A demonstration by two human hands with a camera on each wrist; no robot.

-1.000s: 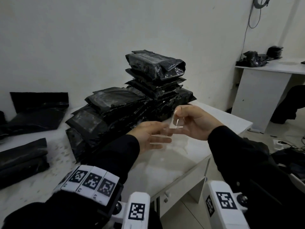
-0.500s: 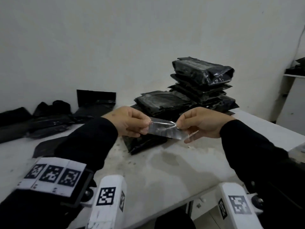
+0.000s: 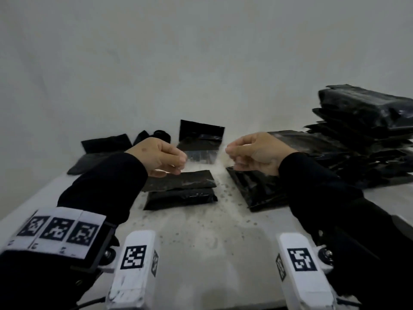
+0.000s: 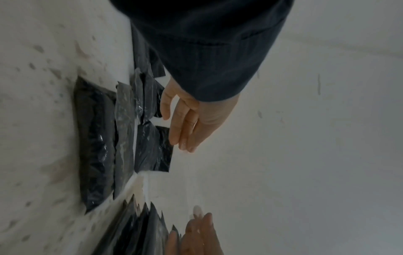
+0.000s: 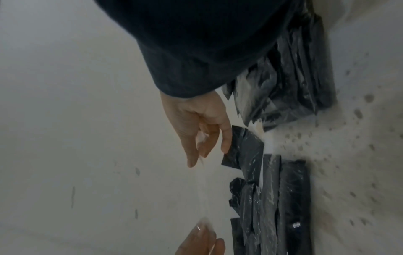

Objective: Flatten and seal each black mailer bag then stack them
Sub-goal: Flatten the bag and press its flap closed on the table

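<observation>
A folded black mailer bag (image 3: pixel 181 193) lies flat on the white table (image 3: pixel 201 247), its flap on top. Just above it, my left hand (image 3: pixel 165 157) and right hand (image 3: pixel 252 151) each pinch one end of a clear tape strip (image 3: pixel 202 156) stretched between them. In the left wrist view, the left hand (image 4: pixel 185 124) hovers beside the bag (image 4: pixel 96 138). The right wrist view shows the right hand (image 5: pixel 202 134) pinching the tape (image 5: pixel 205 189) next to the same bag (image 5: pixel 292 198). A tall stack of black bags (image 3: pixel 362 135) stands at the right.
Another black bag (image 3: pixel 257 186) lies under my right forearm. Empty flat bags (image 3: pixel 201 135) lean on the wall at the back, and more black bags (image 3: pixel 105 144) sit at the back left. The speckled table front is bare.
The view has swung left, so the stack now sits at the far right. My hands have spread apart, pulling the tape taut, and now hover over the single bag.
</observation>
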